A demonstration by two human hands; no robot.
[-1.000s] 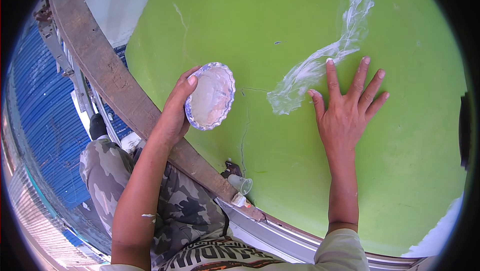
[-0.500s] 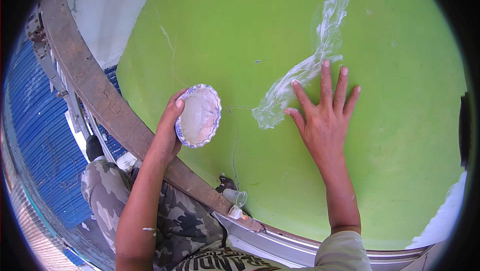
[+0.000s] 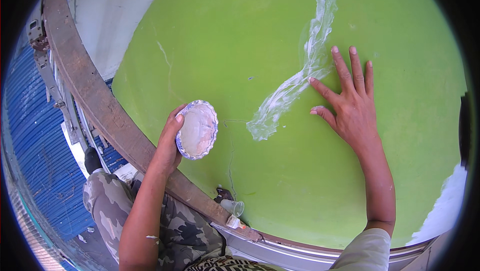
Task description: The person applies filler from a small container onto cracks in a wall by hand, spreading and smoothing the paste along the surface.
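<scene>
My left hand grips a small bowl with a blue and white scalloped rim, tilted so its pale, paste-coated inside shows. On the green wall runs a jagged streak of white paste, from the top edge down to near a thin dark crack. Spread fingers make up my right hand, which holds nothing. Its index fingertip meets the right edge of the streak, and white paste marks the thumb tip.
A brown plank curves along the left and below the wall. On it stand a clear plastic cup and a small white piece with an orange spot. Metal framing and blue corrugated sheeting lie beyond the plank.
My right hand has shifted rightward along the wall, with its fingers still spread. The bowl in my left hand sits slightly lower in view. The whole scene has also shifted a little.
</scene>
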